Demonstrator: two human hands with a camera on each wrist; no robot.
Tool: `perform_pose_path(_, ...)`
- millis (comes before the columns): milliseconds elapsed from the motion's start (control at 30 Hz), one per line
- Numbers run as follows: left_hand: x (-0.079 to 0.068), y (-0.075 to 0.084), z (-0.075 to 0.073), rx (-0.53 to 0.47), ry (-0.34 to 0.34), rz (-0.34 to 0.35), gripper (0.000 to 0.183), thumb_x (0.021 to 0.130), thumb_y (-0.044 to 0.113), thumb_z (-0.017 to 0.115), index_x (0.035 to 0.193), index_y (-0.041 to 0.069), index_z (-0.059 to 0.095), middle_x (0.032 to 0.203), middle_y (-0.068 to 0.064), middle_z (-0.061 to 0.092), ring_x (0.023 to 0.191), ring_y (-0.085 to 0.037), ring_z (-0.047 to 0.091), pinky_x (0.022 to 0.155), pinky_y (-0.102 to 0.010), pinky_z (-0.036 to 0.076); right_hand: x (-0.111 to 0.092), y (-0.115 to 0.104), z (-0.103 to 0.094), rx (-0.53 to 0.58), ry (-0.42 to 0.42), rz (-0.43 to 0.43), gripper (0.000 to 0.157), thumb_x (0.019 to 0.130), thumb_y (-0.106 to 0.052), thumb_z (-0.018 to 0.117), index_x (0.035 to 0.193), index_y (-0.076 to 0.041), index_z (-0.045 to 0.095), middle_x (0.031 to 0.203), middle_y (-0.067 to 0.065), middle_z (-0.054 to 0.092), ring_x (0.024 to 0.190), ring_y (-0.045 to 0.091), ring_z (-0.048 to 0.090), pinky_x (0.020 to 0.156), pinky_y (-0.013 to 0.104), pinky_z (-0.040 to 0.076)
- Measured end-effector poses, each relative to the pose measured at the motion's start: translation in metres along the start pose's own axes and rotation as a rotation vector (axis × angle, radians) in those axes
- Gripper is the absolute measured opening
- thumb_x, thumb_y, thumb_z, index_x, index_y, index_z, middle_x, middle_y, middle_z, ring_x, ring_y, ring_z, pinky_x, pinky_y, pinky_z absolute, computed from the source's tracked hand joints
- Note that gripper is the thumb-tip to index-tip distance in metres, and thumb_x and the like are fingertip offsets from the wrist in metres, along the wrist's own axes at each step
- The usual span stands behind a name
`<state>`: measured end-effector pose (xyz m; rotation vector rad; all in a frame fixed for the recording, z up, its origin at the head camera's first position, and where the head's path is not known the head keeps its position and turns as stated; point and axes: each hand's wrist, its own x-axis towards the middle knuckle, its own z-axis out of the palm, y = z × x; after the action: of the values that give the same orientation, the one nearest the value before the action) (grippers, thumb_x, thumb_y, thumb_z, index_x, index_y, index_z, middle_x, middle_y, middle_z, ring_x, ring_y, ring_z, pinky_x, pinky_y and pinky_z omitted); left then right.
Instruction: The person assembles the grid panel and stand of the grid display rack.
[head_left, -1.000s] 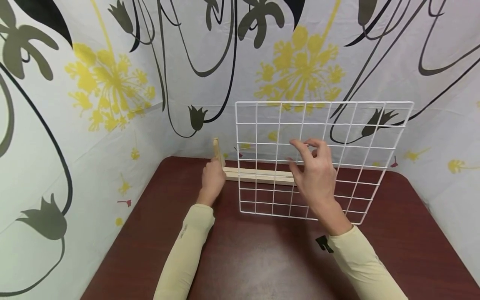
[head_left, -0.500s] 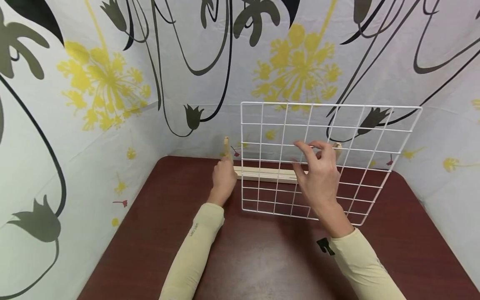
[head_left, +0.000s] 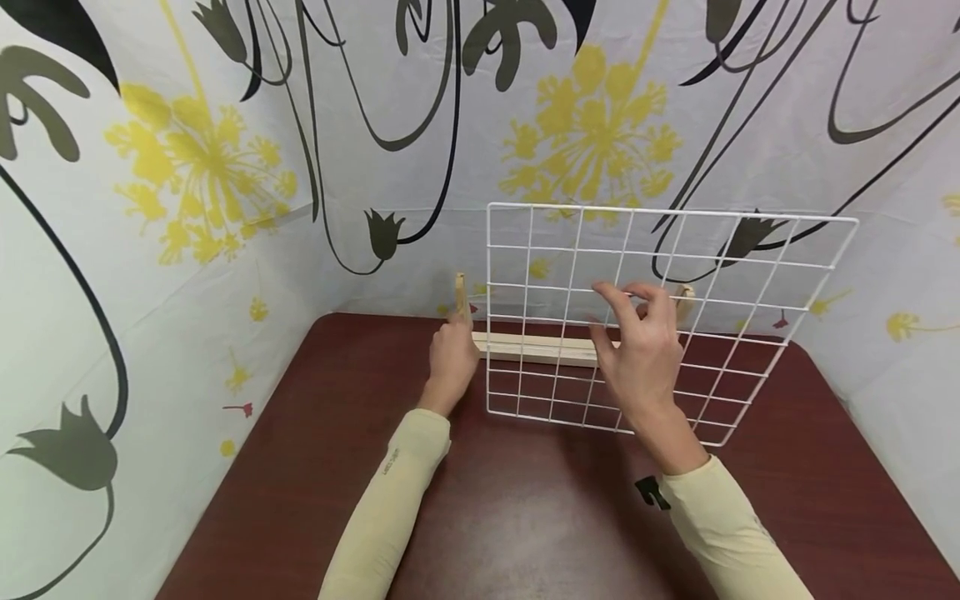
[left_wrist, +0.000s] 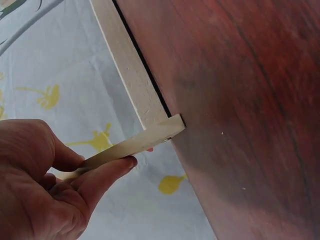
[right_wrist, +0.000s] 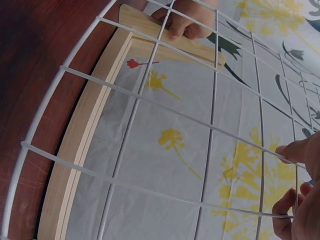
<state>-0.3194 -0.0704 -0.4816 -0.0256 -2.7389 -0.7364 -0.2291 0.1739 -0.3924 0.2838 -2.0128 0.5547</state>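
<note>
My left hand (head_left: 453,354) grips the left upright of a pale wooden stand, a flat upright (left_wrist: 150,134) pinched between thumb and fingers in the left wrist view. The stand's long grooved base bar (head_left: 536,348) lies on the table near its back edge. Its right upright (head_left: 686,302) shows through the mesh. With curled fingers, my right hand (head_left: 643,358) holds a white wire grid panel (head_left: 488,333) by its inner wires. The panel stands nearly upright in front of the bar and leans slightly. In the right wrist view, the bar (right_wrist: 82,135) appears behind the wires.
A dark red-brown table (head_left: 525,517) fills the lower view. Walls of white cloth (head_left: 247,350) with yellow and grey flower prints rise behind it and at both sides. A small black object (head_left: 651,493) sits beside the right sleeve (head_left: 720,508).
My left hand and the wooden stand have moved right, closer to the grid panel's left edge. The panel's upper right corner has shifted right, and its lean has changed slightly.
</note>
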Motion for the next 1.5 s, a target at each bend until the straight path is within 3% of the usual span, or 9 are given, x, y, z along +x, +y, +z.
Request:
perform_pose_path(333,0.003,0.0,-0.003,0.019,0.008,-0.003,0.026,0.089,-0.003,0.072,0.111,-0.009,0.061,0.097,-0.03,0.075,0.081,-0.044,0.077,0.065,-0.05,0.063,0.02,0.004,0.016,-0.002,0.0,-0.057,0.038,0.095,-0.015,0.078,0.132,-0.019,0.069,0.122,0.024,0.059,0.088,0.039,0.058,0.062,0.052,0.05)
perform_pose_path(567,0.005,0.001,-0.001,0.007,-0.008,-0.009,0.027,0.088,-0.003,0.072,0.112,-0.009,0.061,0.098,-0.03,0.075,0.082,-0.044,0.077,0.066,-0.05,0.063,0.051,0.008,0.023,0.049,0.037,-0.106,0.039,0.095,-0.01,0.076,0.133,-0.014,0.067,0.123,0.029,0.056,0.094,0.045,0.056,0.08,0.051,0.053)
perform_pose_path(800,0.004,0.002,0.002,0.052,-0.021,-0.016,0.028,0.089,-0.002,0.072,0.114,-0.011,0.061,0.099,-0.03,0.075,0.082,-0.043,0.077,0.065,-0.049,0.064,0.086,0.008,0.027,0.099,0.056,-0.137,0.039,0.094,-0.004,0.073,0.132,-0.01,0.066,0.122,0.031,0.054,0.096,0.046,0.057,0.086,0.049,0.053)
perform_pose_path(1200,0.0,0.003,0.006,0.038,0.005,-0.009,0.022,0.091,-0.002,0.07,0.112,-0.008,0.063,0.097,-0.028,0.076,0.083,-0.042,0.077,0.066,-0.049,0.064,0.15,-0.018,0.029,0.13,0.098,-0.169,0.04,0.095,0.0,0.067,0.132,-0.012,0.063,0.12,0.028,0.053,0.102,0.044,0.056,0.092,0.048,0.052)
perform_pose_path(1500,0.001,0.002,-0.001,0.059,0.01,-0.014,0.027,0.092,-0.001,0.07,0.115,-0.011,0.062,0.097,-0.029,0.075,0.079,-0.041,0.077,0.062,-0.046,0.063,0.172,-0.035,0.039,0.136,0.132,-0.207,0.039,0.095,0.002,0.066,0.13,-0.014,0.064,0.118,0.026,0.054,0.094,0.041,0.053,0.087,0.048,0.05)
